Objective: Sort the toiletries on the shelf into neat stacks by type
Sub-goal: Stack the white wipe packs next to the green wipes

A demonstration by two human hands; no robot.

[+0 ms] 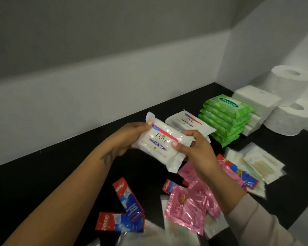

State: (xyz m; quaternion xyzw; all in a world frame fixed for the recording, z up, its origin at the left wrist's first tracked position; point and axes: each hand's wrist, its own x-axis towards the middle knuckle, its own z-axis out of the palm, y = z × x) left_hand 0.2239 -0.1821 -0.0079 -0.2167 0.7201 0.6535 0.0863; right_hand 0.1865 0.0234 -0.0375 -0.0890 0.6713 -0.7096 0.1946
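A: Black shelf [60, 174] in a grey-walled corner; nearest the camera, red-and-blue toothpaste sachets [127, 199] and crinkled pink foil packets [187, 208] are lying loose and overlapping.

B: Hands?

A: Left hand [132, 137] and right hand [194, 148] are both gripping one white Dove soap pack [160, 144] by its opposite ends, holding it above the shelf, tilted.

B: Destination?

A: Likely the matching Dove stack [188, 121] just behind it. I would be levelling the pack first, then squaring its crimped ends to the one below; the glossy film looks slippery.

B: Beyond that?

A: Green wipe packs [226, 119], soft and flat, are sitting in a leaning stack. Behind them, white folded tissue blocks [254, 102], then two embossed toilet rolls [290, 86] standing on end.
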